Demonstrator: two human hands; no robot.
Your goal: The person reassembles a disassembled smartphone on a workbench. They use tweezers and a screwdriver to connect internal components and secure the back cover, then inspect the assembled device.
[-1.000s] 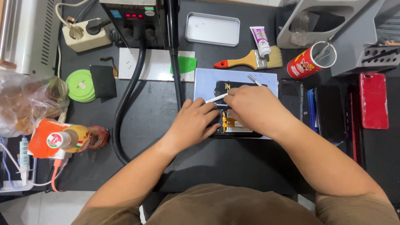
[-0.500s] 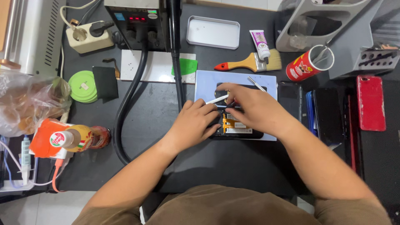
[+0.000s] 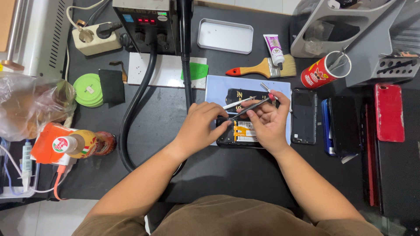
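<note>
black opened phone [image 3: 239, 133] under both hands; right fingers [image 3: 258, 114] pinch dark tweezers [image 3: 251, 108], left fingers [image 3: 216, 114] pinch silver tweezers [image 3: 236, 104].

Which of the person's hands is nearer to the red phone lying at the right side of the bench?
The right hand. It works over the opened phone, between the left hand and the red phone; neither hand touches the red phone.
</note>
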